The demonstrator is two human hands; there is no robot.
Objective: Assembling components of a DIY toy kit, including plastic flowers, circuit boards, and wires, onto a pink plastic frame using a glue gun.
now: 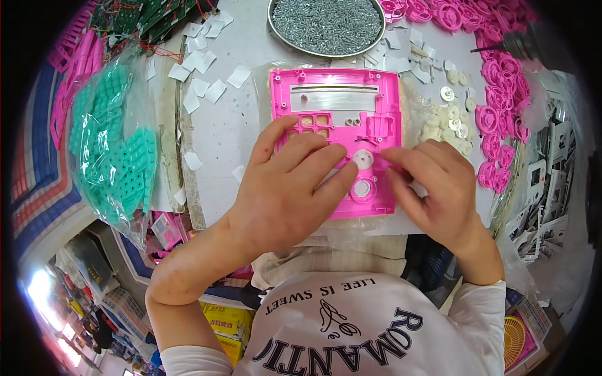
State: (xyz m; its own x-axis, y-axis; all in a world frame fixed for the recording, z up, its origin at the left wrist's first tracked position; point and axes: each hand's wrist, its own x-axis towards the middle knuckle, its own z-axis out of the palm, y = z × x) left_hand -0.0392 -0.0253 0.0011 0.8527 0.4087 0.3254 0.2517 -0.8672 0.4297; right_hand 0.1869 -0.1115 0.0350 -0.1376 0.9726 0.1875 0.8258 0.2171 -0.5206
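A pink plastic housing lies on the table in front of me, its inner side up. My left hand rests over its left and lower part, fingers stretched out, the fingertips near a white round disc. That disc sits in a round seat of the housing; below it a pink ring surrounds a pale round opening. At the housing's right edge is my right hand, its index finger reaching toward the disc. Thumb and index finger stand apart with nothing visible between them; the other fingers are curled.
A round metal tray full of screws stands at the far side. White discs and many pink ring parts lie on the right, beside a dark power screwdriver. Left are white paper pieces, bagged green parts and circuit boards.
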